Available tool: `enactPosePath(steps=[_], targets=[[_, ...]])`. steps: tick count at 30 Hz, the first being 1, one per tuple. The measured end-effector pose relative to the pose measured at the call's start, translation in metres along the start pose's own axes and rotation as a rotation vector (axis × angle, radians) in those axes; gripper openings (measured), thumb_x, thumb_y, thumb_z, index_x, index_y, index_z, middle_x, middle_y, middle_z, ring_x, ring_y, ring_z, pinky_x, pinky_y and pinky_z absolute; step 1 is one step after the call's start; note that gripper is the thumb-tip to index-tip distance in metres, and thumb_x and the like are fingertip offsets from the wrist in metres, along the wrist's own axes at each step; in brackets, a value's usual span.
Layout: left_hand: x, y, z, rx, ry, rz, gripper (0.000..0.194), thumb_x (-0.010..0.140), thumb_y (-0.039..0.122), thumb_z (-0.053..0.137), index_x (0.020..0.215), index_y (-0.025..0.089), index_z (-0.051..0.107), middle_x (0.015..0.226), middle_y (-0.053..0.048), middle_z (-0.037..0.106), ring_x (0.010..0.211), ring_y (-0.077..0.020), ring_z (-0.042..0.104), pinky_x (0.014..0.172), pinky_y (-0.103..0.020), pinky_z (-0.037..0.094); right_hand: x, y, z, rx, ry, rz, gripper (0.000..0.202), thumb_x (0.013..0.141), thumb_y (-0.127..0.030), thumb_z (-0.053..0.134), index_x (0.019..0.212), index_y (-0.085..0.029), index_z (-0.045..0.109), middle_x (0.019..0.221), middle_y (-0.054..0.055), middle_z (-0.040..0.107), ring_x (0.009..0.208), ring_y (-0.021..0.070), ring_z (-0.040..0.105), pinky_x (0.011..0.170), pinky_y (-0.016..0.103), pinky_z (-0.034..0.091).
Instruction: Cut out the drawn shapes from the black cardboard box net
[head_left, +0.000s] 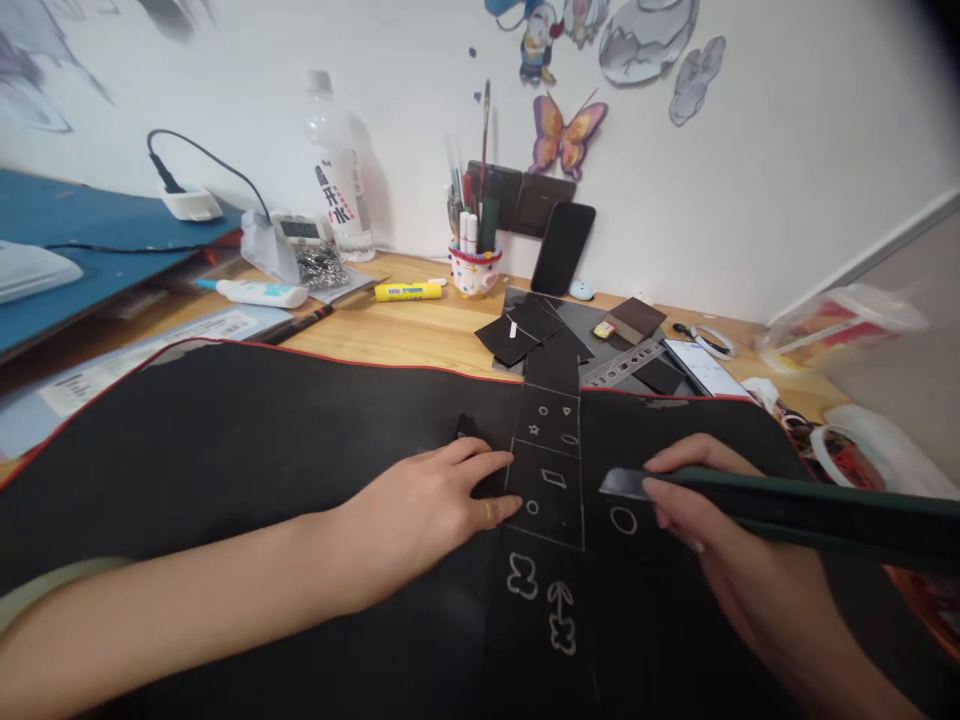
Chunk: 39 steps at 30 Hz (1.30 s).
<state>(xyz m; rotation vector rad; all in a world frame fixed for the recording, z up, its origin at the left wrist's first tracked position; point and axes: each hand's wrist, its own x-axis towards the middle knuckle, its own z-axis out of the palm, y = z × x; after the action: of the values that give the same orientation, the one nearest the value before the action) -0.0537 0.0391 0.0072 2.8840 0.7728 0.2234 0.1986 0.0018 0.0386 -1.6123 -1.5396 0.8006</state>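
The right hand (pixel 697 500) pinches a dark green craft knife (pixel 810 503), blade just right of the black card strip (pixel 553 455). The left hand (pixel 427 500), loosely spread, is nearer, fingertips touching its left edge. Lengthwise, the strip points away toward the wooden counter (pixel 345 335).

Wooden desk (pixel 420 335) — black mat (pixel 300 430) on it — black strip (pixel 553 460) atop.

pen cup (pixel 475 268) left of upright phone (pixel 562 249), bottle (pixel 339 180) farther left, mat (pixel 337 420) before them
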Motion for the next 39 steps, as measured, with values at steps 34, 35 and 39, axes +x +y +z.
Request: enactPosePath(steps=[34,35,39], targets=[[0.037,-0.048,-0.021,-0.29,-0.228,0.238,0.034,0.082,0.028,0.056,0.114,0.037,0.053,0.14,0.004,0.033,0.134,-0.0217,0.015,0.104,-0.053,0.018,0.03,0.01,0.024,-0.199,-0.481,-0.235,0.003,0.075,-0.024,0.058,0.075,-0.026,0.059,0.058,-0.005,0.059,0.049,0.0096,0.055,0.046,0.02,0.04],[0.037,-0.05,-0.021,-0.291,-0.226,0.242,0.033,0.083,0.026,0.055,0.114,0.038,0.054,0.14,0.005,0.033,0.134,-0.0214,0.014,0.104,-0.053,0.018,0.03,0.01,0.024,-0.208,-0.487,-0.25,0.004,0.075,-0.023,0.058,0.075,-0.026,0.059,0.058,-0.005,0.059,0.048,0.0092,0.055,0.045,0.019,0.039],[0.035,-0.049,-0.022,-0.28,-0.243,0.226,0.037,0.087,0.015,0.046,0.114,0.039,0.053,0.139,0.007,0.034,0.134,-0.0194,0.013,0.105,-0.053,0.016,0.029,0.007,0.025,-0.232,-0.488,-0.281,0.008,0.073,-0.019,0.057,0.076,-0.026,0.06,0.059,-0.005,0.061,0.048,0.0093,0.055,0.045,0.02,0.04]])
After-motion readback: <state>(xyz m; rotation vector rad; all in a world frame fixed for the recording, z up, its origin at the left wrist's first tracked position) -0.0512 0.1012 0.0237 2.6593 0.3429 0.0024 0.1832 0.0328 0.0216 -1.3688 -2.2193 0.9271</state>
